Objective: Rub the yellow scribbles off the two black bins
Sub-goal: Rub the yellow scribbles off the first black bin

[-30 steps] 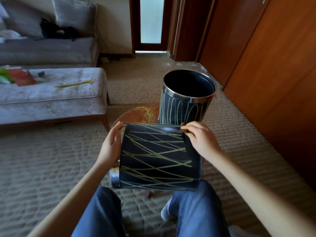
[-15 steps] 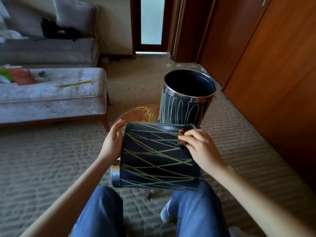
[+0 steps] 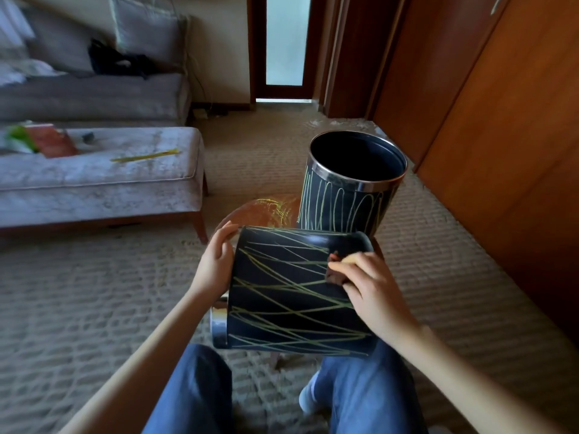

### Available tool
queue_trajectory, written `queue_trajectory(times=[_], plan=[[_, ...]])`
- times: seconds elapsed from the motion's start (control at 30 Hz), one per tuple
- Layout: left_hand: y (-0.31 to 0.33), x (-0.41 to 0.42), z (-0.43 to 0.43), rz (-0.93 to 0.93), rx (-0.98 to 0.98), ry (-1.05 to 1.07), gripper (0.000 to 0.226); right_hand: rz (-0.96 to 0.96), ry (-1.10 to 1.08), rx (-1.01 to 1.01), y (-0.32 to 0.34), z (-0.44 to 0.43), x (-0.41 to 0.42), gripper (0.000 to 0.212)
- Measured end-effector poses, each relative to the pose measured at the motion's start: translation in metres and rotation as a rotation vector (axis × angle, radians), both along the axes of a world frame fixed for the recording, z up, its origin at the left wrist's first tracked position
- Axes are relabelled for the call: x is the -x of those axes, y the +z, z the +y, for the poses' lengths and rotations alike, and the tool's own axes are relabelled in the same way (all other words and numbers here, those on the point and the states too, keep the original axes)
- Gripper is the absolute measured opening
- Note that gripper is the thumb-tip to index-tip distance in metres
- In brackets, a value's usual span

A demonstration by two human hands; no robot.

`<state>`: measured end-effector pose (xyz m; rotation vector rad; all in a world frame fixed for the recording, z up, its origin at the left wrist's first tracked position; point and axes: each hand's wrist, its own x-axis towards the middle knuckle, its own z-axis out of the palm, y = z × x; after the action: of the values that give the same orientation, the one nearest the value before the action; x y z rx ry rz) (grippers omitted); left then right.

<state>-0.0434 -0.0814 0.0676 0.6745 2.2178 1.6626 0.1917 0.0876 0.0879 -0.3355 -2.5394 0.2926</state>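
The black cylindrical bin lying on its side [image 3: 294, 292], criss-crossed with yellow scribbles, is held above the knees, steadied at its base end by the left hand [image 3: 216, 264] with fingers spread flat. A small dark cloth [image 3: 336, 274] is pinched against its wall by the right hand [image 3: 369, 286], fingers closed on it, now shifted lower than half a second ago. The second upright black bin [image 3: 351, 195] stands just behind on a round wooden stool [image 3: 260, 211]; no writing is legible.

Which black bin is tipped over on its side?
The nearer bin, held between both hands, lies sideways. The farther bin stands upright with its open mouth up.
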Motion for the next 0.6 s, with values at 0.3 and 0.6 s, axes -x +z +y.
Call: queue_trajectory(times=[0.3, 0.6], plan=[[0.003, -0.002, -0.001, -0.029, -0.004, -0.004, 0.043, -0.148, -0.018, 0.043, 0.018, 0.016, 0.041, 0.032], [-0.005, -0.002, -0.004, -0.020, -0.034, -0.019, 0.042, -0.052, 0.053, 0.066, 0.008, 0.014, 0.031, 0.026]])
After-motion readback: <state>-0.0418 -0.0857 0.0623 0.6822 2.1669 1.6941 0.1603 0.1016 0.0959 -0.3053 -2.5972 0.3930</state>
